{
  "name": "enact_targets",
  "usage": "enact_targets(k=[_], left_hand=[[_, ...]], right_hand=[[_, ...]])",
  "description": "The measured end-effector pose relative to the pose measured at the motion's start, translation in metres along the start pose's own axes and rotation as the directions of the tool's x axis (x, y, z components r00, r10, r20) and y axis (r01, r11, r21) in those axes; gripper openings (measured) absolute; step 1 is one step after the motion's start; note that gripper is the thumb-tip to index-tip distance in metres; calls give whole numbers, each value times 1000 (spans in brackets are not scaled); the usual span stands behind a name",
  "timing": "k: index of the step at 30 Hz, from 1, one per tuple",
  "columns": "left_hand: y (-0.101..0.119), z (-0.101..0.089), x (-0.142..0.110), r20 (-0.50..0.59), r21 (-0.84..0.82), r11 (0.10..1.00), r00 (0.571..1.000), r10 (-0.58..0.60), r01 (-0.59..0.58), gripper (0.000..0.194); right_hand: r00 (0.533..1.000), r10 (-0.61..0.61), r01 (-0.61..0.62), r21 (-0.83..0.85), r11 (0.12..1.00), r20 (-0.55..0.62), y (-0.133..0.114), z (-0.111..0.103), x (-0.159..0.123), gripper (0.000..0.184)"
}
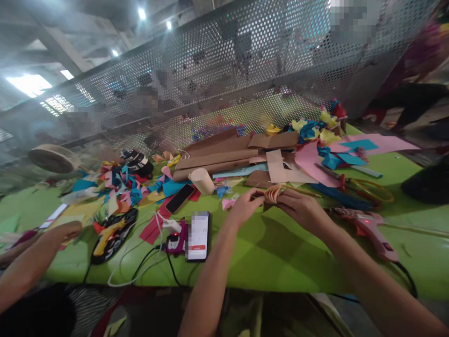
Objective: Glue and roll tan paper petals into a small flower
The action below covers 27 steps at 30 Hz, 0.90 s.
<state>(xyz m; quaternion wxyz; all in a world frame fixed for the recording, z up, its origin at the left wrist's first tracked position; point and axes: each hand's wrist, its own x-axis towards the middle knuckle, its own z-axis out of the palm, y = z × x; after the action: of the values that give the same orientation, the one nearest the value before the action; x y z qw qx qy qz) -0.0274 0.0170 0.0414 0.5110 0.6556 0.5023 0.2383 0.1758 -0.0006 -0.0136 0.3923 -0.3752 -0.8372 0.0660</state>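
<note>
A small piece of peach pleated paper (272,193), its folds stacked in layers, is held just above the green table. My left hand (248,204) pinches its left side between thumb and fingers. On the other side, the fingers of my right hand (299,206) close around its right edge and hide part of it. A pink glue gun (372,228) with a small red light lies to the right of my right hand. Left of my left hand are a crumpled pink scrap (228,203) and a beige paper roll (202,181) standing upright.
Brown paper sheets (217,157) and pink paper (310,164) lie behind my hands. A lit phone (199,236), a purple power strip (177,243) and cables are at front left. Another person's hand (68,231) works near a yellow glue gun (111,235). A perforated metal screen (245,70) stands behind.
</note>
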Motion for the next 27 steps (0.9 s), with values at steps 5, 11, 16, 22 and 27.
enact_targets(k=[5,11,16,22,27], left_hand=[[-3,2,1,-12,22,999,1000,26,-26,23],[-19,8,9,-42,-43,997,997,65,-66,21],[-25,10,9,-64,-67,994,995,79,-83,21],[-19,10,1,-100,5,994,989,112,-112,23],[-13,11,-4,-123,60,992,985,119,-113,24]], right_hand=[[1000,0,0,0,1000,-4,0,0,-1,27],[1000,-9,8,-21,1000,-10,-3,0,-1,24],[1000,10,-10,-16,1000,-7,-3,0,-2,22],[1000,-25,25,-35,999,-15,-3,-1,-3,21],[999,-28,28,-38,999,-15,-2,-2,-4,21]])
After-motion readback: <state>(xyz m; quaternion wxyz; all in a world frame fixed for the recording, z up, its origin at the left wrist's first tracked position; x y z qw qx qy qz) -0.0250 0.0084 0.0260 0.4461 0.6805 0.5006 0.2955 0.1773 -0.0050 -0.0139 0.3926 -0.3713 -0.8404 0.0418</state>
